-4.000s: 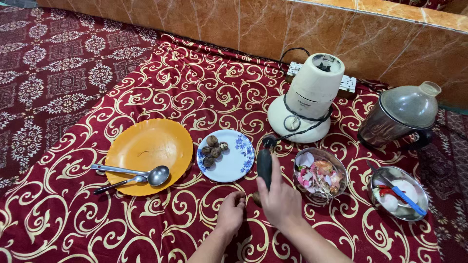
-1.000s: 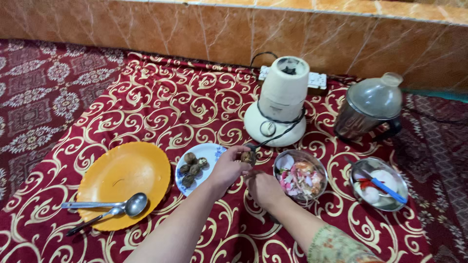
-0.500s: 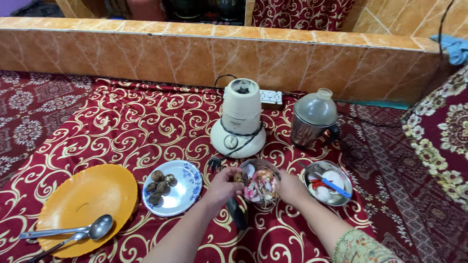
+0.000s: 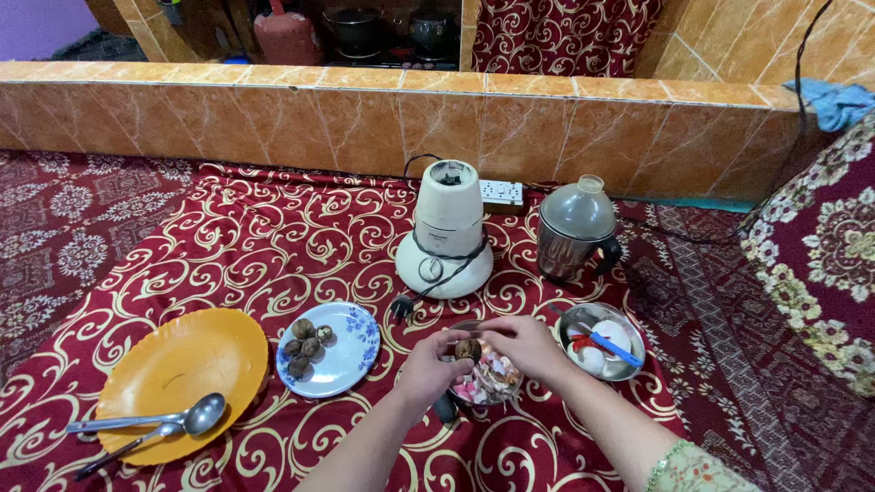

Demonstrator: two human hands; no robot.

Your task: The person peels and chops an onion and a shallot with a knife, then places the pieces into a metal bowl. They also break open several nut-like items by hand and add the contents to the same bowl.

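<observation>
Both hands are meeting over the scrap bowl (image 4: 488, 378), so bits are dropping straight into it. The left hand (image 4: 428, 369) and right hand (image 4: 524, 346) are pinching 1 walnut (image 4: 468, 349) between closed fingers (image 4: 456, 339), just above the bowl. Left of the bowl, a blue plate (image 4: 351, 351) is keeping 4 more nuts within reach. Behind the bowl, the grinder (image 4: 447, 232) is standing unplugged.
</observation>
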